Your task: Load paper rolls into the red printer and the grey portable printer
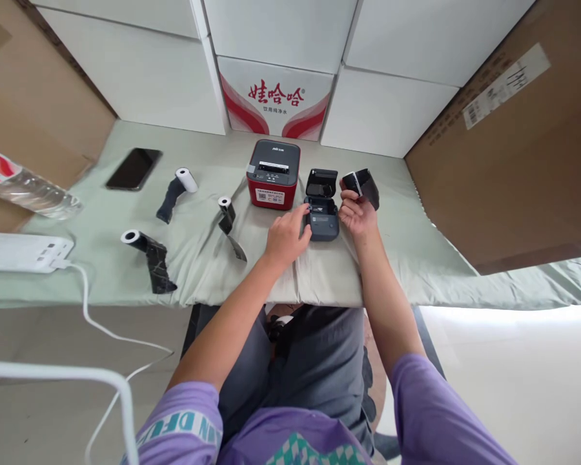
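Black-stripped roll is pinched in right grip, beside the raised lid of the dark device; probably light, flexible, easily creased, best held by its ends. Left grip is loosely spread, fingertips at device's left edge. Beyond left grip, red-black printer is stickered, small print unreadable; farther, carton is marked 娃哈哈, 饮用纯净水.

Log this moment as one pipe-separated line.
left hand: at small printer | right hand: holding dark paper roll | lid: open | red printer: lid shut
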`<state>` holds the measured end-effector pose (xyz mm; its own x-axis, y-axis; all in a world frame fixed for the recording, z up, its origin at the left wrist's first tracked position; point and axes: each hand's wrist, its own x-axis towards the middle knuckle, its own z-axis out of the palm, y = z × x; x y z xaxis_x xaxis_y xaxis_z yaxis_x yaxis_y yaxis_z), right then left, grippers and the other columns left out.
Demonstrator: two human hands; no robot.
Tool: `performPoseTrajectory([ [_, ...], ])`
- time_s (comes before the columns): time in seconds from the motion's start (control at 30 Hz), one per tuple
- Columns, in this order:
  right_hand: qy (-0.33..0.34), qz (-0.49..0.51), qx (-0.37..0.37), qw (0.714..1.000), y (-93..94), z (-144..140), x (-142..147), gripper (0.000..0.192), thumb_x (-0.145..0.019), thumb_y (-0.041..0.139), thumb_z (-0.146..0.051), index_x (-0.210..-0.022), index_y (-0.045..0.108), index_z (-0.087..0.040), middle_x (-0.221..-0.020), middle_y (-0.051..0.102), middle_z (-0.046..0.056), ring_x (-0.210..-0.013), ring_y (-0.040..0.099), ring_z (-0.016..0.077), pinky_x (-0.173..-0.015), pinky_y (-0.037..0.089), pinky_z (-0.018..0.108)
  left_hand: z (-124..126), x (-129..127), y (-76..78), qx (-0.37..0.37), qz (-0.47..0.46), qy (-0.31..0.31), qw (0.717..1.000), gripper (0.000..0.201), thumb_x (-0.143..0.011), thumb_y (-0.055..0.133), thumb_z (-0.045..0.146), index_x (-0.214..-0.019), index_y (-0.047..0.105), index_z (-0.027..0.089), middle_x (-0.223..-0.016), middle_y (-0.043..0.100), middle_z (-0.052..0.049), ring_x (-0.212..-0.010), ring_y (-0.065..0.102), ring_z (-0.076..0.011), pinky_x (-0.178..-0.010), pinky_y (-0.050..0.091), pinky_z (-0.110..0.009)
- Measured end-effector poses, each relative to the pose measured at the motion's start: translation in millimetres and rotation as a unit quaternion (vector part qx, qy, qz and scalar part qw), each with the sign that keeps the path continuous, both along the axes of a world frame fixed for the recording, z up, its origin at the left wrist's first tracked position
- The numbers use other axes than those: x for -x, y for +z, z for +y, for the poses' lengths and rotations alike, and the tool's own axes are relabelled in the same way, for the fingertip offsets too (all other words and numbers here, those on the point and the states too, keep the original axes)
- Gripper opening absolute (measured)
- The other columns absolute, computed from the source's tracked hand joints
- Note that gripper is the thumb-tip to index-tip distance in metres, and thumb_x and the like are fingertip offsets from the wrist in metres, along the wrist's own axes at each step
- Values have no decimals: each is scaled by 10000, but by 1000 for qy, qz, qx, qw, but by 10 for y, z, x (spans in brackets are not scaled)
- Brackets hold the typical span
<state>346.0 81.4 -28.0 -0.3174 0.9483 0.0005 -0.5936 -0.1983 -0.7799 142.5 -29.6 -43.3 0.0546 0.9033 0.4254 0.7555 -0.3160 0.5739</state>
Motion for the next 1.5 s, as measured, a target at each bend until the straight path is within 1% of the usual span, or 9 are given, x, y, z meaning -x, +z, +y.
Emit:
performPoseTrajectory([
  [0.2,-3,14,28,1000,-33,91,4,195,-828,755,-296,-967,638,-224,-666,584,-93,-405,233,44,-406,300,214,4,1,-5,11,3,-5,1000,492,-969,565,165,-1460,537,183,-1352,735,-94,-1132,716,-260,-1005,534,-409],
  [0.5,-68,-43,7,997,129,-67,148,391,-622,879,-194,-866,579,-248,-817,724,-47,-766,728,144,-540,495,207,13,-2,-16,11,8,-7,1000,483,-962,570,149,-1443,543,178,-1368,724,-108,-1172,707,-260,-1016,533,-403],
  [0.67,-72,-55,-33,995,167,-96,147,390,-675,885,-358,-907,588,-257,-807,719,-42,-668,653,128,-561,518,247,9,-1,-14,11,11,-8,1000,479,-960,574,141,-1436,543,173,-1378,717,-111,-1195,700,-256,-1014,533,-399],
  [0.8,-31,-30,-52,998,195,-91,128,396,-810,696,-629,-913,579,-265,-888,744,22,-720,653,187,-536,526,304,7,-1,-10,10,1,-11,1000,481,-952,578,139,-1431,551,169,-1381,715,-114,-1191,701,-263,-1012,533,-407],
  [1.03,-48,-111,-151,981,194,-110,166,314,-724,756,-469,-915,592,-282,-950,682,28,-940,668,239,-735,612,388,-2,-5,-6,15,-11,-14,1000,480,-953,562,151,-1432,557,183,-1378,711,-116,-1191,692,-266,-1027,532,-408],
  [1.17,-67,-208,-239,946,108,-98,174,490,-641,865,-461,-1024,607,-295,-1072,662,41,-1091,658,268,-977,593,475,2,-2,-25,3,-46,-11,999,465,-949,582,163,-1413,568,197,-1351,716,-118,-1151,684,-265,-1032,531,-432],
  [1.27,-81,-296,-329,893,56,-134,193,607,-651,887,-468,-1156,590,-307,-1183,646,79,-1200,621,313,-1088,533,522,36,0,-57,1,-147,-12,989,475,-950,654,247,-1414,553,224,-1373,704,-120,-1074,692,-236,-967,555,-397],
  [1.4,-69,-385,-426,816,89,-290,304,693,-706,847,-441,-1314,544,-301,-1353,568,122,-1261,575,349,-1132,490,549,124,-1,-104,46,-349,-4,936,552,-933,736,377,-1424,526,239,-1412,679,-139,-1046,724,-195,-823,578,-292],
  [1.5,-34,-413,-472,778,146,-419,437,701,-731,804,-410,-1362,520,-293,-1374,548,129,-1239,564,343,-1109,499,539,182,2,-120,86,-459,-10,884,449,-929,741,459,-1292,628,220,-1208,756,-106,-933,749,-187,-702,583,-252],
])
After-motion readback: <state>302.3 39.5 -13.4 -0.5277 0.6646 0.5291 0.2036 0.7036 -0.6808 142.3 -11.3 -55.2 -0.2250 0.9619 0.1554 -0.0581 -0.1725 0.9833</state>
